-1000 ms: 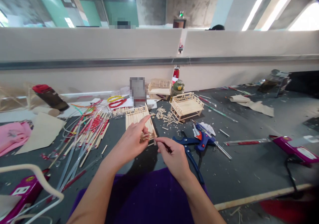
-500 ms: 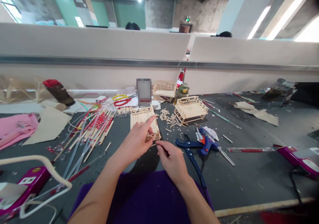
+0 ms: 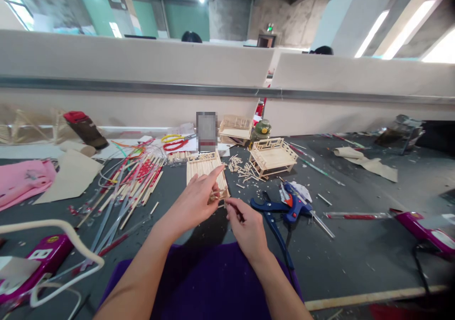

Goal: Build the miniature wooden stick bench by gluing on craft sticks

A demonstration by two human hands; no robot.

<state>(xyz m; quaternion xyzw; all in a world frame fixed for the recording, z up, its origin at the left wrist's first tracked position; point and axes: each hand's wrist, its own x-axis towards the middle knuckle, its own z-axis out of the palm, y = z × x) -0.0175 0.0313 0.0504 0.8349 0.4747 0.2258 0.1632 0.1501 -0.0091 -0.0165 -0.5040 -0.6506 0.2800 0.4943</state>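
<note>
A flat panel of pale wooden sticks (image 3: pixel 199 169) lies in front of me, with small stick pieces built up along its far edge. My left hand (image 3: pixel 201 194) bends over its near end, index finger stretched out, the other fingers closed on a small stick piece there. At the panel's near right corner is my right hand (image 3: pixel 247 223), thumb and forefinger pinched together; what they hold is too small to make out. Right of the panel lies a pile of short cut sticks (image 3: pixel 241 168). A finished-looking miniature stick bench (image 3: pixel 273 156) stands beyond that pile.
A blue glue gun (image 3: pixel 296 206) and blue-handled cutters (image 3: pixel 272 220) lie right of my right hand. Red-tipped sticks and plastic strips (image 3: pixel 138 182) spread out at left. Behind are scissors (image 3: pixel 174 142), another small stick bench (image 3: pixel 236 128) and a green-lidded jar (image 3: pixel 262 129).
My right hand has shifted slightly at the panel's near corner, its fingertips a little higher. The left hand stays in place. The whole view has moved very slightly.
</note>
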